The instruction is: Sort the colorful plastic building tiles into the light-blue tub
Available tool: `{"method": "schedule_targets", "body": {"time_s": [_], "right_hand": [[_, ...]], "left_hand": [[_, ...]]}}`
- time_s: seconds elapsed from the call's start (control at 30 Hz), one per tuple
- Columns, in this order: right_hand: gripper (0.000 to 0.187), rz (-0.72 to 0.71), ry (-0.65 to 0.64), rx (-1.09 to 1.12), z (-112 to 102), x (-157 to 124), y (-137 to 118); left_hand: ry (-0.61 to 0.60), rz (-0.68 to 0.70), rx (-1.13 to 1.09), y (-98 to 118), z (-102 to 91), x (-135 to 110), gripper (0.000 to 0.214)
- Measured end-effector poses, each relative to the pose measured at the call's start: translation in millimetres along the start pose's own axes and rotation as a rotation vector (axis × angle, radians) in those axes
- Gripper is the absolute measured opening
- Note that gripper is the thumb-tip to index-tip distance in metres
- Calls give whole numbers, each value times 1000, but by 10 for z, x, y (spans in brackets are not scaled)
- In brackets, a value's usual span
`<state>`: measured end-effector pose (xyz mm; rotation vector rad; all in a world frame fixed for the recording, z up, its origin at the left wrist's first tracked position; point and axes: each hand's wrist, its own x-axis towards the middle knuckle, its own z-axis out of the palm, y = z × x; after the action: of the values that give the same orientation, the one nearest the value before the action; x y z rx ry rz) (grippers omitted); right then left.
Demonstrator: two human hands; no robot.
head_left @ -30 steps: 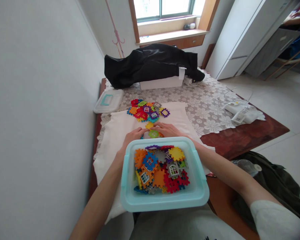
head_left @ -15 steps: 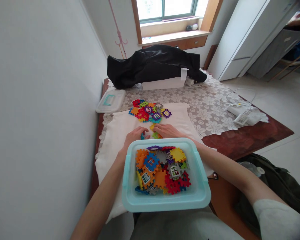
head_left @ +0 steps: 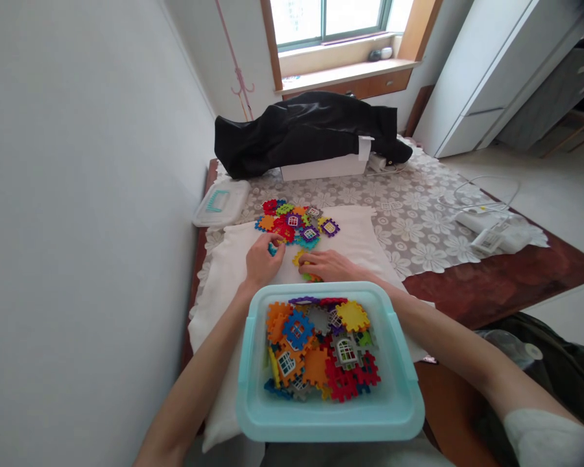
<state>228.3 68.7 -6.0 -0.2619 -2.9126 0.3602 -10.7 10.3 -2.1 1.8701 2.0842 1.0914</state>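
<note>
A light blue plastic tub [head_left: 403, 408] rests on my lap at the table's near edge, filled with several colourful interlocking toy tiles [head_left: 321, 347]. Beyond it, on a white cloth [head_left: 355, 237], my left hand [head_left: 261, 261] is closed around a small blue tile. My right hand [head_left: 327, 265] lies on a yellow and green tile piece [head_left: 302, 259], fingers curled over it. Further back a joined cluster of red, purple, orange and green tiles [head_left: 296, 222] lies flat on the cloth.
A clear lid with a teal handle [head_left: 221, 202] lies at the table's left edge by the wall. A black garment [head_left: 311, 130] covers a white box at the back. White chargers and cables [head_left: 491, 227] sit on the lace cloth to the right. A dark bag [head_left: 540, 350] is on the floor.
My left hand has lifted away from the right one and moved up toward the tile cluster, carrying a blue tile. My right hand stays on the yellow-green piece. The view shifted slightly.
</note>
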Motion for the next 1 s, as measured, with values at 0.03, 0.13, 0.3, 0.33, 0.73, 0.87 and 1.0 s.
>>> {"method": "schedule_targets", "body": {"time_s": [0.03, 0.13, 0.3, 0.33, 0.73, 0.87, 1.0], "right_hand": [[24, -1, 18, 21, -10, -17, -13], [21, 52, 101, 95, -30, -75, -51], [24, 85, 121, 90, 55, -69, -15], [23, 71, 118, 77, 91, -53, 10], [11, 140, 230, 71, 220, -36, 100], [27, 200, 253, 66, 196, -39, 77], [40, 255, 261, 56, 197, 9, 65]], "left_hand": [[29, 20, 18, 6, 46, 77, 11], [77, 49, 106, 25, 184, 238, 20], [64, 78, 225, 10, 240, 189, 47], [38, 74, 240, -2, 227, 158, 47], [-134, 101, 194, -6, 135, 116, 26], [-158, 104, 149, -54, 132, 115, 60], [-224, 163, 117, -78, 104, 119, 57]]}}
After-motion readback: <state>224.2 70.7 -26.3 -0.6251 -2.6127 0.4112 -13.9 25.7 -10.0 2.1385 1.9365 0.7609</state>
